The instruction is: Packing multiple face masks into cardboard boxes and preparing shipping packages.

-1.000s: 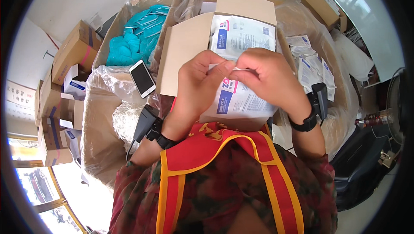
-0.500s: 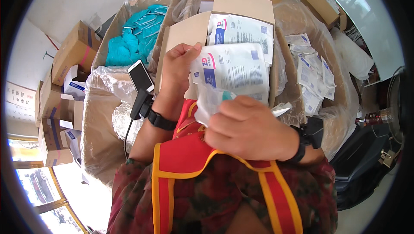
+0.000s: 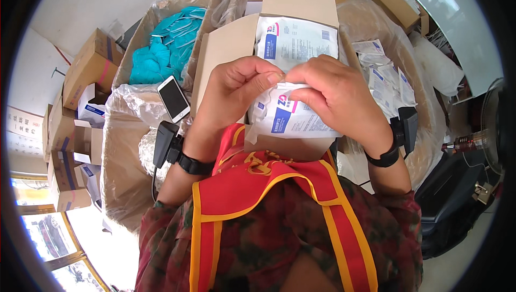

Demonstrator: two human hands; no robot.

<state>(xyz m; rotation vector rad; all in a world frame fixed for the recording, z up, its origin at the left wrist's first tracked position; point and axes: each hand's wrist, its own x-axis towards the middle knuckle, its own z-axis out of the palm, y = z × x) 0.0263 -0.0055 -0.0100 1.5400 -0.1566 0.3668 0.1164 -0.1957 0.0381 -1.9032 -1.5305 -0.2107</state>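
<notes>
Near the middle, my left hand and my right hand meet at the top edge of a white packet printed in blue and pink. Both hands are closed in a pinch on that edge, thumbs toward each other. My fingers hide part of the packet's upper rim. Its lower part rests over the near side of an open cardboard box. Just beyond my hands, a similar white packet lies in the box.
Teal face masks fill a plastic-lined carton at the left. A white smartphone lies near my left wrist. More white packets sit in a lined carton at the right. Stacked cardboard boxes stand far left.
My right hand has moved up and forward to the packet's top edge beside my left hand. The crumpled pouch with a teal bit, earlier in my right hand, no longer shows.
</notes>
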